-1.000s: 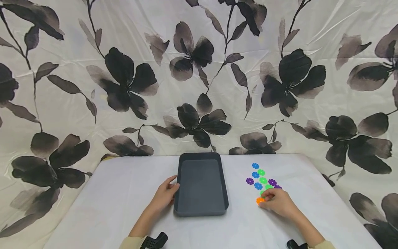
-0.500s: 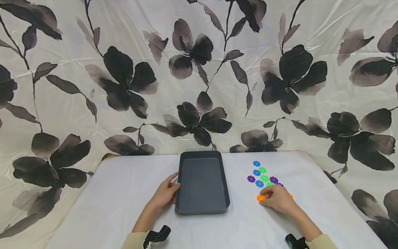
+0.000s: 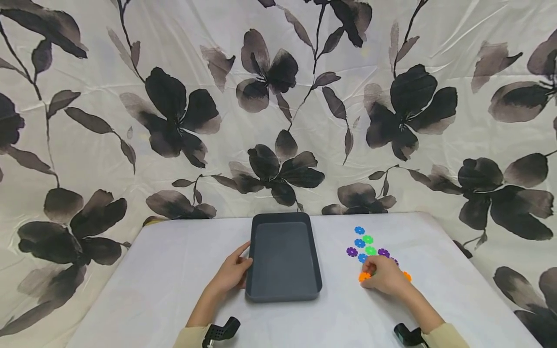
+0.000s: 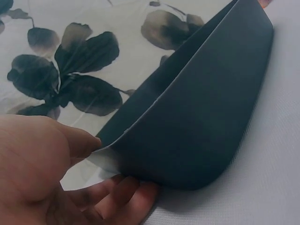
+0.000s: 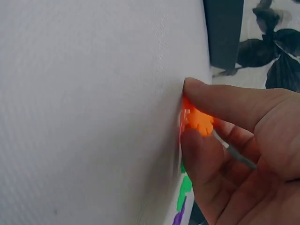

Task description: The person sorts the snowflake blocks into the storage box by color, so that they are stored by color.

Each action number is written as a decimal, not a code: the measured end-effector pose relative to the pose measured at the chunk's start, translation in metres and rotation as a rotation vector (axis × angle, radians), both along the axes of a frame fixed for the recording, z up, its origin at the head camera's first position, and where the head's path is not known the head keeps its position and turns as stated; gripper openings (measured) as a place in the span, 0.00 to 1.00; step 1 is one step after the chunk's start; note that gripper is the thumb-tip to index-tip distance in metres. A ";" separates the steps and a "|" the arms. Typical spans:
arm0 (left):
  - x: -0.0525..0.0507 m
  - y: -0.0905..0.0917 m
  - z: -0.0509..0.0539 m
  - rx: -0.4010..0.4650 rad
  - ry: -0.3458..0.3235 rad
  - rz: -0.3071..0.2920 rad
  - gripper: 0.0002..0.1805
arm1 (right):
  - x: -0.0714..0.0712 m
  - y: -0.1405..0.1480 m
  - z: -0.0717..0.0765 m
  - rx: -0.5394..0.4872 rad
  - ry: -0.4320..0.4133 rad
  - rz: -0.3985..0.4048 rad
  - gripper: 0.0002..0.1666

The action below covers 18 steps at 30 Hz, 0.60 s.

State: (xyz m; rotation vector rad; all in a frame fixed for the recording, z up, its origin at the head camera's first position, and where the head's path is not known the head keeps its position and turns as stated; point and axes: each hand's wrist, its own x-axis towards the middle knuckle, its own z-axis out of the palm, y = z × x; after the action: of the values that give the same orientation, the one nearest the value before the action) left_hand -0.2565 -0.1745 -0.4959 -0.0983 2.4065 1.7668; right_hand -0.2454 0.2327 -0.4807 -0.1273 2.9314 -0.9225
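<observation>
My left hand [image 3: 229, 273] grips the left side of a dark grey rectangular tray [image 3: 285, 256]. In the left wrist view the thumb lies at the tray's rim and the fingers [image 4: 133, 197] are under its edge. Right of the tray, my right hand [image 3: 385, 276] pinches an orange flower-shaped plastic disc [image 5: 200, 123] between thumb and index finger, low at the tabletop. Beyond this hand lie similar discs: blue [image 3: 359, 230], green [image 3: 371, 251] and purple [image 3: 352, 252]. Another orange disc [image 3: 407, 276] shows behind the hand. Some discs are partly hidden by the right hand.
A white cloth [image 3: 174, 261] covers the table. Behind its far edge hangs a pale curtain [image 3: 304, 145] with dark flowers. Each wrist wears a black camera mount, the left one [image 3: 223, 329] near the table's front.
My right hand stays at the orange disc, its fingers slightly more closed around it. The left hand keeps its hold on the tray. The head view has shifted slightly.
</observation>
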 end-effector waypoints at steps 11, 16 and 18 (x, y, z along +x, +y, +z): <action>0.003 -0.003 -0.002 -0.010 0.003 -0.004 0.30 | -0.002 -0.019 -0.005 -0.227 -0.065 -0.082 0.12; 0.003 -0.002 -0.003 -0.007 0.012 -0.006 0.30 | -0.010 -0.028 0.000 -0.462 -0.146 -0.106 0.11; 0.002 -0.001 -0.003 -0.003 0.015 -0.009 0.30 | -0.015 -0.032 0.005 -0.539 -0.170 -0.099 0.12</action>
State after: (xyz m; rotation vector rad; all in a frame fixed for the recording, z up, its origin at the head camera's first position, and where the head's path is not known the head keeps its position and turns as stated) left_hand -0.2543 -0.1759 -0.4985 -0.0750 2.4162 1.7667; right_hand -0.2605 0.2005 -0.4753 0.0695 2.4837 -1.6274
